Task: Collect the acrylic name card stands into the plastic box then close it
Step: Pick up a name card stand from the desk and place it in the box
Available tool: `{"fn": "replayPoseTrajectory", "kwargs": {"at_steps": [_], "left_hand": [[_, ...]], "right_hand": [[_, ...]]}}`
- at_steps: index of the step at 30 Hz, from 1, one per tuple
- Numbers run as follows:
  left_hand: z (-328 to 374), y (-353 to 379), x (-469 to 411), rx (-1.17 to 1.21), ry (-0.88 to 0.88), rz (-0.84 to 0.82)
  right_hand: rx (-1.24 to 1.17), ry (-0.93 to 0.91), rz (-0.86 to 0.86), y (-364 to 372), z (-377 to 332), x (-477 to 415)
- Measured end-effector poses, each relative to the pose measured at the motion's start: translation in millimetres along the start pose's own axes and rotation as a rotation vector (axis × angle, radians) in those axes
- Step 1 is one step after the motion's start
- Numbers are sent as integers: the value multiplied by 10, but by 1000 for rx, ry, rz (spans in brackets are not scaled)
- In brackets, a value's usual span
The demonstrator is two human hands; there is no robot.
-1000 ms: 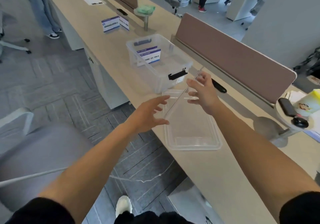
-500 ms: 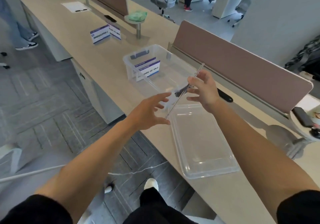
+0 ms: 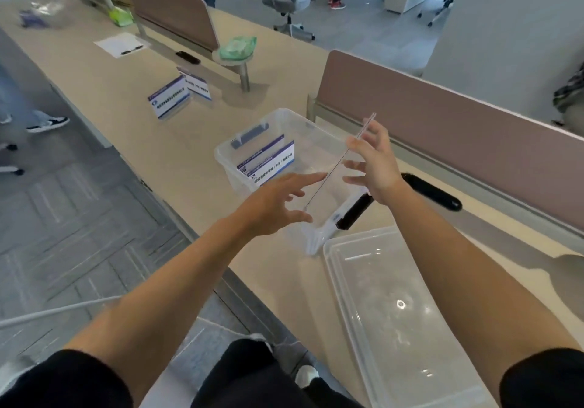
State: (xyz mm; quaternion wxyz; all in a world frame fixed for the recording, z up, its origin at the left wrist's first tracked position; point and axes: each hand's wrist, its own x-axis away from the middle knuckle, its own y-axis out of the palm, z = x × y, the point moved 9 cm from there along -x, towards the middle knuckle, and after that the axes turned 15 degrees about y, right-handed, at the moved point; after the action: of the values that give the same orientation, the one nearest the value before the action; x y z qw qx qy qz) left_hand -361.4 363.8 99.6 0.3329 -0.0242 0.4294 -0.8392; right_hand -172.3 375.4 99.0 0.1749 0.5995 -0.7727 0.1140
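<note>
While the right hand [image 3: 376, 167] pinches a stand [image 3: 366, 124] (left hand [image 3: 275, 205] spread), box [image 3: 226, 169] holds perhaps two cards [image 3: 268, 162].

The plastic box [image 3: 225, 167] sits on the tabletop [image 3: 126, 85] in front of the divider panel [image 3: 442, 142], with name card stands [image 3: 268, 162] in its far left end and its lid [image 3: 395, 281] lying flat just near and right of it. Over the box, the right hand [image 3: 376, 161] holds an acrylic stand [image 3: 341, 158], with the left hand [image 3: 278, 202] just left of it. Two more stands [image 3: 170, 100] sit together on the tabletop, farther off to the left.
</note>
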Motion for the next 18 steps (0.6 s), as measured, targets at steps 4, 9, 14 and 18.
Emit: {"fn": "replayPoseTrajectory", "kwargs": {"at_steps": [4, 9, 14, 18], "left_hand": [[-324, -85, -212, 18, 21, -53], [-836, -137, -457, 17, 101, -206], [-1351, -390, -546, 125, 166, -309], [-1568, -542, -603, 184, 238, -339]], "right_hand": [[-26, 25, 58, 56, -30, -347], [-13, 66, 158, 239, -63, -739], [-86, 161, 280, 529, 40, -977], [-159, 179, 351, 697, 84, -1076]]}}
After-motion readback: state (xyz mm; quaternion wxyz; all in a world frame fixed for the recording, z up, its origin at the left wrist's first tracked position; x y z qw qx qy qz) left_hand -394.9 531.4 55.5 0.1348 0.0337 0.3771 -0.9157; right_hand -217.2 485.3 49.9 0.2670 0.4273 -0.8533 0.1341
